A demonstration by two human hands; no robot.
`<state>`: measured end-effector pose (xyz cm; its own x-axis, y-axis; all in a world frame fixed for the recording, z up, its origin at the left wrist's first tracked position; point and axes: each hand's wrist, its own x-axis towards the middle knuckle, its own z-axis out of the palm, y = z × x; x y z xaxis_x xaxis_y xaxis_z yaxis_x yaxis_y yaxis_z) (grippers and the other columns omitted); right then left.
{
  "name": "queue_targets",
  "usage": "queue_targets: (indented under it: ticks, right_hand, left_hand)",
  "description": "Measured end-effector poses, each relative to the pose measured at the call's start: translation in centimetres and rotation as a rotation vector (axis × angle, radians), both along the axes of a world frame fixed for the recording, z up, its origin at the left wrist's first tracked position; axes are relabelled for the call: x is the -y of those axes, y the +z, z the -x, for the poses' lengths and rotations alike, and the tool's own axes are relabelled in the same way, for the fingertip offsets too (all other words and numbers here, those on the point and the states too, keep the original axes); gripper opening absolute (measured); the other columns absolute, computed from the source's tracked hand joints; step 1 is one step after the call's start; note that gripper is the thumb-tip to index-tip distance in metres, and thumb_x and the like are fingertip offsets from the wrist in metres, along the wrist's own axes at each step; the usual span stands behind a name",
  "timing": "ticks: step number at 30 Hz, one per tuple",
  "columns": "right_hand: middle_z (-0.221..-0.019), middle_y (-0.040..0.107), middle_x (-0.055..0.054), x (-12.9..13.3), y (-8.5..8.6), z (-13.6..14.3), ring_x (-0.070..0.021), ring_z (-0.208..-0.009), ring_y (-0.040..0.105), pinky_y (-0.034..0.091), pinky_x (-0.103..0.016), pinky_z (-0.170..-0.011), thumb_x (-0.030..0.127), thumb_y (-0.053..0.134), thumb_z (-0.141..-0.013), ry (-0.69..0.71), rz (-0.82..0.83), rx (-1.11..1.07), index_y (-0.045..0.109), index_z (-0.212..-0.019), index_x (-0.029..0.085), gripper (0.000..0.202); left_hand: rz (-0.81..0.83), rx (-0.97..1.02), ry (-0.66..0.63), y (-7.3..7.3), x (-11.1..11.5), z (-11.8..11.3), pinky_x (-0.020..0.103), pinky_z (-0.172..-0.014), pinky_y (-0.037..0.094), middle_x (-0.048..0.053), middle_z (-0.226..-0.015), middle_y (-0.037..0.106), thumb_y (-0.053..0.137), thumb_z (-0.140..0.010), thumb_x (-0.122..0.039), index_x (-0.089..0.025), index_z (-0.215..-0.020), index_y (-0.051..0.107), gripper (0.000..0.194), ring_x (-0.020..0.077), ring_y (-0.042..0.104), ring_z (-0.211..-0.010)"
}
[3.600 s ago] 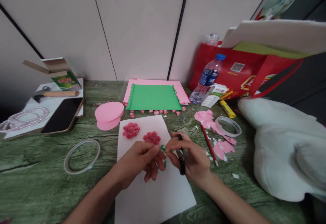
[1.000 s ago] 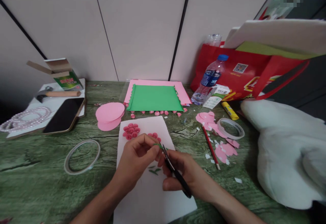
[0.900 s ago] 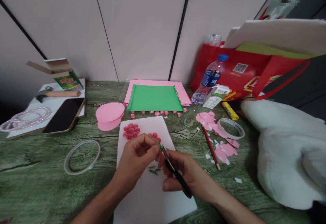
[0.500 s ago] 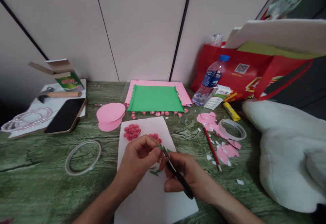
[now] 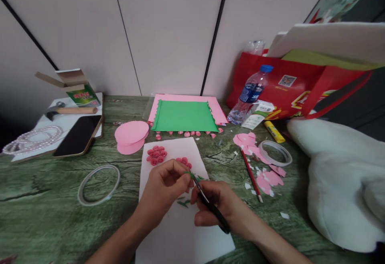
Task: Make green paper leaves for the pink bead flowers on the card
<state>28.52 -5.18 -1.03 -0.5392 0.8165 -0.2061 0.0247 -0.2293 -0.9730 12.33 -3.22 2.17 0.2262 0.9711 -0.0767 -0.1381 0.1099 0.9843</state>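
My left hand (image 5: pixel 168 188) pinches a small piece of green paper (image 5: pixel 187 172) above the white sheet. In my right hand (image 5: pixel 218 202) is a pair of scissors (image 5: pixel 210 206) with black handles, its blade tips touching or very near the green piece; the blades look nearly closed. The white sheet (image 5: pixel 183 240) lies under both hands. On it are a cluster of pink paper roses (image 5: pixel 156 155), a second cluster (image 5: pixel 184 161) partly behind my left hand, and several small green paper leaves (image 5: pixel 183 204).
A green sheet (image 5: pixel 185 115) lies on pink paper at the back, with small pink roses along its front. Pink circles (image 5: pixel 131 136) and a tape roll (image 5: pixel 98 186) sit left. To the right are a red pencil (image 5: pixel 251 176), pink scraps (image 5: pixel 272 178), another tape roll (image 5: pixel 275 153), a bottle (image 5: pixel 248 95) and a white plush (image 5: pixel 339 192).
The scissors and my right hand have shifted very slightly, and the blades look more closed at the green piece. My left hand keeps its pinch, and the view has moved a touch.
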Motion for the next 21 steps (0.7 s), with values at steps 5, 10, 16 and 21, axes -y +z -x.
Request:
queue_targets:
  ticks: [5,10,16,21]
  right_hand:
    - [-0.051,0.037,0.010,-0.06,-0.01,0.04,-0.0050,-0.046,0.030,0.022,-0.020,-0.044,0.044,0.082,-0.053,-0.003,0.021,0.018,0.053,-0.073,0.016,0.045]
    - [-0.050,0.038,0.010,-0.04,-0.15,0.07,-0.0051,-0.046,0.030,0.023,-0.020,-0.044,0.045,0.083,-0.052,-0.006,0.031,0.017,0.053,-0.072,0.017,0.045]
    - [-0.050,0.039,0.009,0.04,-0.39,0.06,-0.0052,-0.046,0.032,0.024,-0.020,-0.045,0.046,0.081,-0.054,-0.009,0.007,0.052,0.055,-0.070,0.017,0.042]
    - [-0.050,0.042,0.008,0.08,-0.78,0.02,-0.0052,-0.046,0.033,0.024,-0.020,-0.045,0.044,0.082,-0.053,-0.013,-0.005,0.053,0.057,-0.070,0.016,0.041]
  left_hand:
    - [0.011,0.005,-0.015,-0.12,-0.05,0.00,0.021,-0.053,0.043,-0.003,-0.057,0.057,0.063,-0.069,-0.018,-0.016,-0.058,0.052,0.015,0.0083,0.051,-0.053]
    - [0.004,0.006,-0.027,-0.18,-0.11,0.05,0.021,-0.054,0.043,-0.003,-0.058,0.058,0.062,-0.070,-0.018,-0.016,-0.059,0.052,0.015,0.0086,0.052,-0.055]
    - [-0.001,0.008,-0.031,-0.03,-0.27,-0.02,0.022,-0.053,0.042,-0.003,-0.055,0.057,0.063,-0.069,-0.019,-0.017,-0.057,0.052,0.016,0.0092,0.051,-0.053]
    - [0.028,0.011,-0.031,0.08,-0.21,0.06,0.022,-0.051,0.042,-0.003,-0.055,0.057,0.063,-0.067,-0.018,-0.016,-0.056,0.051,0.016,0.0089,0.050,-0.052]
